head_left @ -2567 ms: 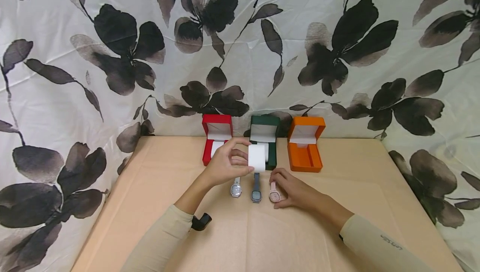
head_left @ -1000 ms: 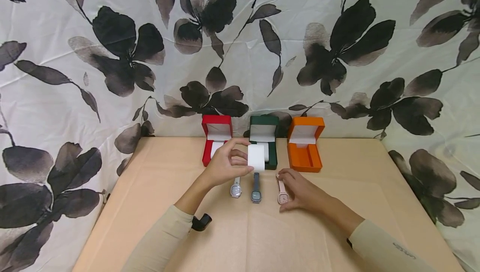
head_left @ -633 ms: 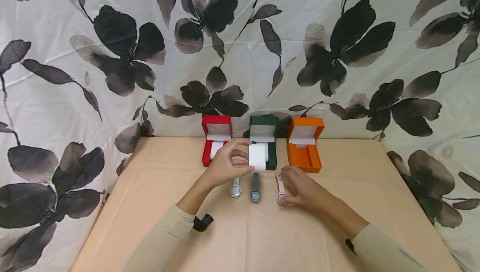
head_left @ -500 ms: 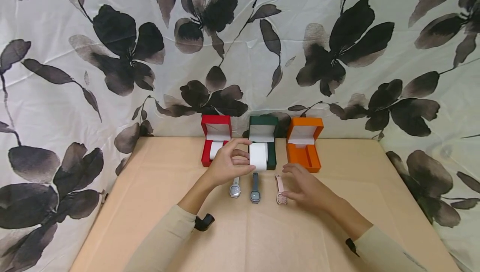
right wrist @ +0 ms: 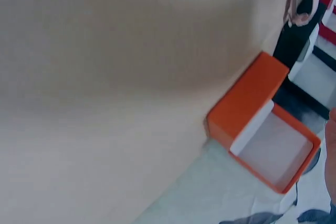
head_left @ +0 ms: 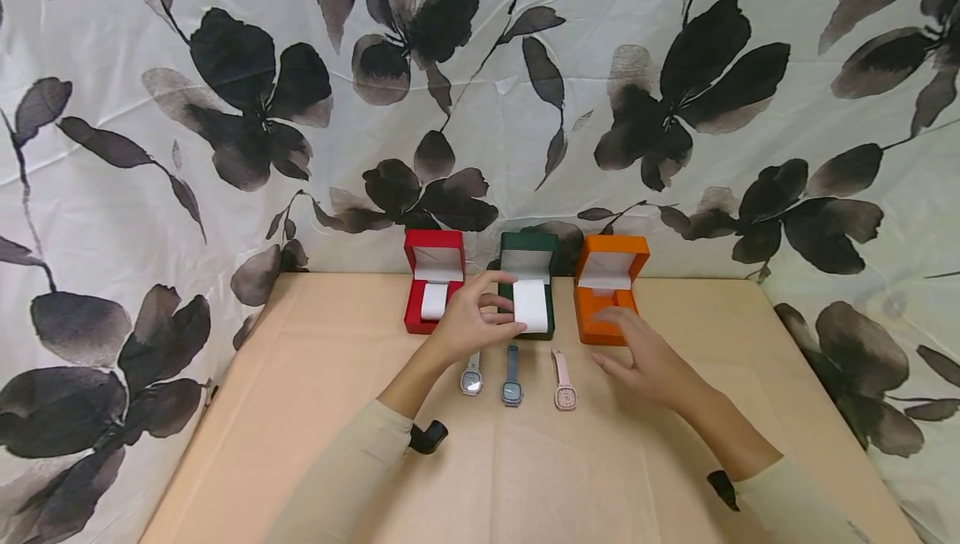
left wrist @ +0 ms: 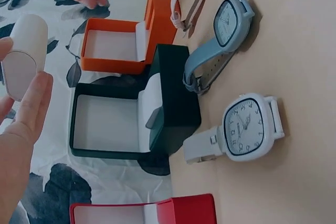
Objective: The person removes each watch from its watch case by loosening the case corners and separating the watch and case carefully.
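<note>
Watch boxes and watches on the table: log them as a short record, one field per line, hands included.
left hand: holds a white cushion over the green box
right hand: fingers straight, above the table by the orange box, holding nothing
red box: lid open, white cushion inside
orange box: lid open, no cushion seen inside
watches: white watch, blue-grey watch, pink watch, in a row in front of the boxes

Three watches (head_left: 512, 377), three open boxes (head_left: 435, 281), perhaps two white cushions (head_left: 531, 306).
</note>
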### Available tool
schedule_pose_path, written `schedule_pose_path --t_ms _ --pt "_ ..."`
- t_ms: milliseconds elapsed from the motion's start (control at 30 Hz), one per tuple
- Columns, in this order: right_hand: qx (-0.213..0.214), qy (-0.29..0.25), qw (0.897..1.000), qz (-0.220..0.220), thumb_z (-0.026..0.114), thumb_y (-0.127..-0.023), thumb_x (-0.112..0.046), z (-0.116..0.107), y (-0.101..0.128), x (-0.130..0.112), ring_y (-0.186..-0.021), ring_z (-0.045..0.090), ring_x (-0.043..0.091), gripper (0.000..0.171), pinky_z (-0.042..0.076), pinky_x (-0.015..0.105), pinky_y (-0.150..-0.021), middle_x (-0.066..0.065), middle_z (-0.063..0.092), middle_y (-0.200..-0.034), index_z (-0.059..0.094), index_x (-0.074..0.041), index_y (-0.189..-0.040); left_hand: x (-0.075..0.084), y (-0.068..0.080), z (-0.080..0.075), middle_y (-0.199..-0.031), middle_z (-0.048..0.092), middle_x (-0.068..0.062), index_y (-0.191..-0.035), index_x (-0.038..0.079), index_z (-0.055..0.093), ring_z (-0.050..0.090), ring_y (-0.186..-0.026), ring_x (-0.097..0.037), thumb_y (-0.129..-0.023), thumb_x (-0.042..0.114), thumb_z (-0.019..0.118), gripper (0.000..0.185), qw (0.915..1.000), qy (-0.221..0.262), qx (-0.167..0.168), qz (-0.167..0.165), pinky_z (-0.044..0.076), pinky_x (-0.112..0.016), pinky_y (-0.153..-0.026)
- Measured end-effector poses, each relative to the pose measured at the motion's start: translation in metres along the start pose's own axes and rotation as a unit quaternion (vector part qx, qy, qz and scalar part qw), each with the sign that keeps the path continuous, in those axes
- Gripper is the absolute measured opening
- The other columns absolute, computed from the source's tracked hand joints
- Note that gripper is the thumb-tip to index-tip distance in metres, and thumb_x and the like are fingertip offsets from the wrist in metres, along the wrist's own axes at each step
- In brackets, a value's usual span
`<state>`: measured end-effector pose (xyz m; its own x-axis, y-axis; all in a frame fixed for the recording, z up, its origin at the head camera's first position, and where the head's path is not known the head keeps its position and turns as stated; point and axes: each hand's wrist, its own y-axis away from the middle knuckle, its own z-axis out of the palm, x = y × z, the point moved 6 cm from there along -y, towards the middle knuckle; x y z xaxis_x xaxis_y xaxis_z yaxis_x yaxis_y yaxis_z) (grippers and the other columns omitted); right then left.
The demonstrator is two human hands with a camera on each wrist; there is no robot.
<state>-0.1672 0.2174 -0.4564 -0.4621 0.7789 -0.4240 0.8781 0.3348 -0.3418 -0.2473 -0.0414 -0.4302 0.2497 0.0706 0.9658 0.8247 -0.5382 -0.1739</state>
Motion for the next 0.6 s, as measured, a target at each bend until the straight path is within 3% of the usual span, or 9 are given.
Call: schedule_pose_path --t_ms 133,367,600 --pt "0.011 -0.001 1.0 0.012 0.079 -0.09 -0.017 -0.011 -0.001 0.01 -0.127 0.055 0.032 0.055 0.049 0.06 -0.104 0.012 0.056 -0.14 0.053 -0.004 -0.137 -0.005 -0.008 0.007 -0.14 0.049 -0.008 -0.14 0.02 0.054 0.074 -0.107 -0.024 -0.082 0.008 0.087 0.068 0.9998 -0.01 -0.006 -0.014 0.063 -0.036 -0.087" --pt "0.031 0.003 0.999 0.026 0.076 -0.092 -0.017 -0.024 -0.004 0.032 -0.126 0.056 0.034 0.051 0.047 0.059 -0.105 0.014 0.058 -0.138 0.056 -0.004 -0.137 -0.009 -0.025 0.022 -0.137 0.054 -0.008 -0.141 0.012 0.052 0.072 -0.107 -0.022 -0.08 0.008 0.088 0.071 0.9994 -0.022 -0.021 -0.017 0.063 -0.035 -0.086" --pt "0.045 -0.004 0.998 0.048 0.073 -0.093 -0.012 -0.032 -0.006 0.051 -0.118 0.057 0.037 0.051 0.048 0.063 -0.099 0.019 0.058 -0.136 0.055 -0.001 -0.14 -0.012 -0.039 0.039 -0.13 0.058 -0.017 -0.139 0.014 0.052 0.075 -0.1 -0.029 -0.079 0.007 0.088 0.07 0.9983 -0.039 -0.034 -0.024 0.064 -0.031 -0.083"
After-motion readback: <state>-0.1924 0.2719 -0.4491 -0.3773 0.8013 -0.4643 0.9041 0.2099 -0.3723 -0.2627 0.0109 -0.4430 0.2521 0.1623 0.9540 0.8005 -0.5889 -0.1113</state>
